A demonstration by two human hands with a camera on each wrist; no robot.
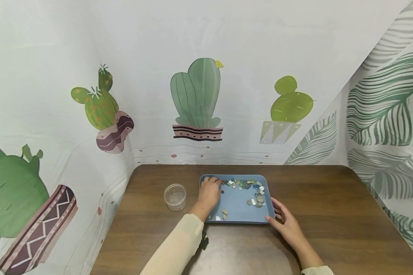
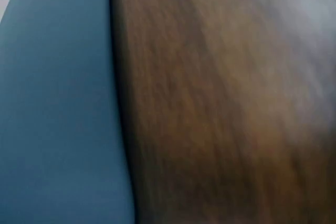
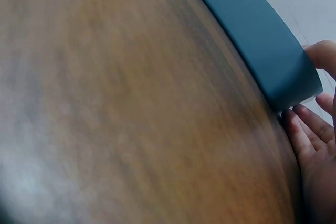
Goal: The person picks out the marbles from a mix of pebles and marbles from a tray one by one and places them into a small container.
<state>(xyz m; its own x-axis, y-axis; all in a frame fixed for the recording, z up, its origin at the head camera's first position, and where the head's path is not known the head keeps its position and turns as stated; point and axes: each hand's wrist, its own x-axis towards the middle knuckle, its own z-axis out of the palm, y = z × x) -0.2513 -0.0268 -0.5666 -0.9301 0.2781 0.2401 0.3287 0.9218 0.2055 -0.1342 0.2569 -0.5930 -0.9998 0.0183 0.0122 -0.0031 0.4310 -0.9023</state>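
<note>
A shallow blue tray (image 1: 239,209) lies on the table with small stones inside. My left hand (image 1: 210,193) reaches over its left side, fingers bent down at the far left corner; the fingertips are hidden, so I cannot tell whether they hold a stone. My right hand (image 1: 288,226) grips the near right corner, thumb at the rim and fingers against the outer wall. The right wrist view shows these fingers (image 3: 300,137) at the tray's lower edge. Glass-like and pebble stones (image 1: 242,184) line the far side, with grey and white pebbles (image 1: 259,199) at the right.
A round clear container (image 1: 175,198) stands left of the tray on the brown wooden table (image 1: 313,191). A few pebbles (image 1: 224,212) lie near the tray's front left corner. Behind the table hangs a cloth (image 1: 247,46) printed with cacti.
</note>
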